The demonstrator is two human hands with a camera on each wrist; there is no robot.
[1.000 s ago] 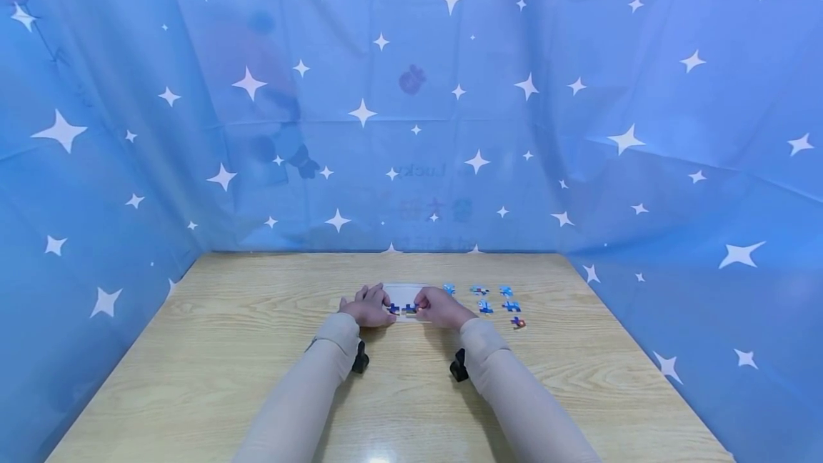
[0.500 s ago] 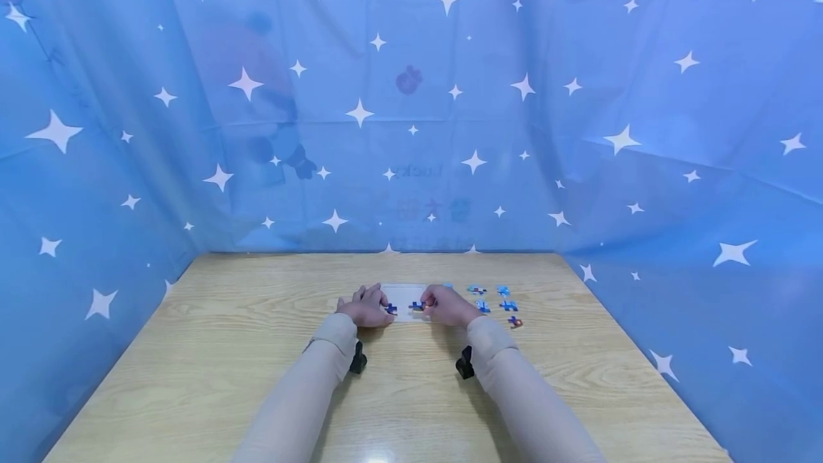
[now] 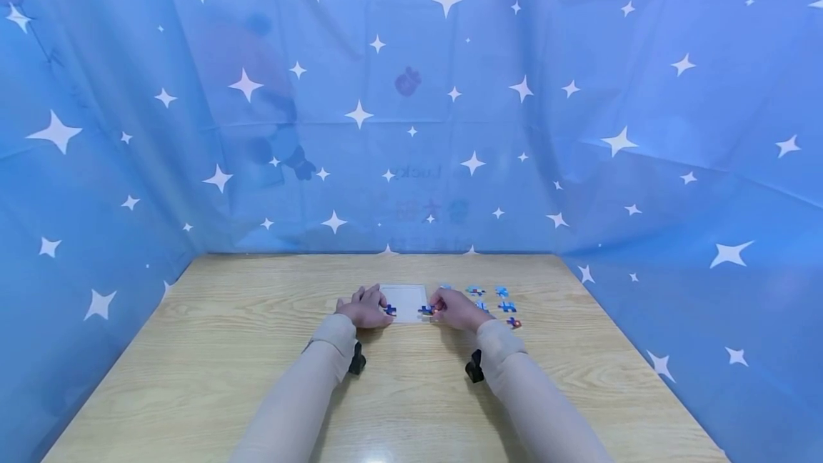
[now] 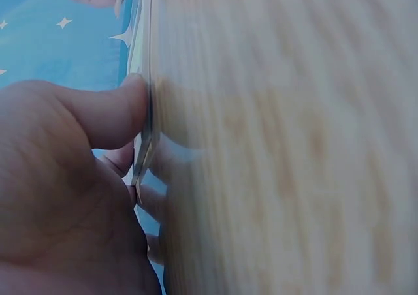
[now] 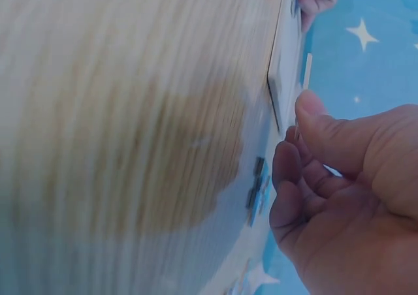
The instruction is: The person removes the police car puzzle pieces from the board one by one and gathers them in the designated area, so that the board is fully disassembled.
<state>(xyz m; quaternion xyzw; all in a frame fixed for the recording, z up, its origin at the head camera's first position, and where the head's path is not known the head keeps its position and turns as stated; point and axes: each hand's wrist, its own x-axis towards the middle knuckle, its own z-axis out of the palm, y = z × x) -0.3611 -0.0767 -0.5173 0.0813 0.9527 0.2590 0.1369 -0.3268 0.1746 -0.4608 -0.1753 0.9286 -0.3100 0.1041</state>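
Observation:
A white puzzle board lies near the far side of the wooden table. At its left edge rests my left hand, fingers spread and thumb on the board's front edge. A dark blue puzzle piece sits at the board's front left corner, beside that hand. My right hand pinches another blue puzzle piece between thumb and fingers, over the board's front right corner. Seen edge-on in the right wrist view, the pinched puzzle piece is thin and raised above the board.
Several loose puzzle pieces lie right of the board, among them a light blue piece, a blue piece and a piece with red. My right hand partly covers some. A blue star-patterned curtain surrounds the table.
My right hand has moved right with its puzzle piece, from near the corner piece to the board's right edge. My left hand stays at the left edge.

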